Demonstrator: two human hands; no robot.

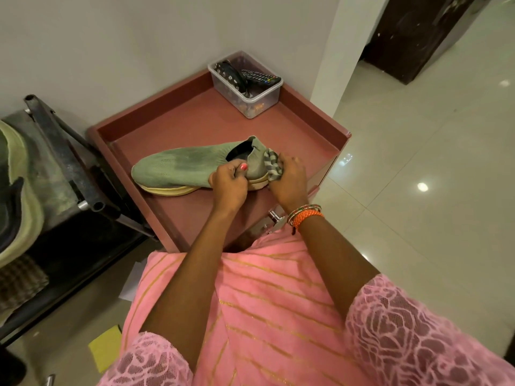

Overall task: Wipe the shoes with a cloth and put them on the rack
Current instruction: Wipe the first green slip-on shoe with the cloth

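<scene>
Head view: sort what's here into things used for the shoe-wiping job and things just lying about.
In use:
- green shoe, held by left hand
- striped cloth, gripped by right hand at the heel
- second shoe on the rack

Lying about:
- clear box holding a remote
- yellow sponge on the floor

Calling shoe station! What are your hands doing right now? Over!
Left hand grips green shoe by its side. Right hand presses striped cloth on the heel. Shoe on red cabinet top, not racked. Nothing in the way.
</scene>
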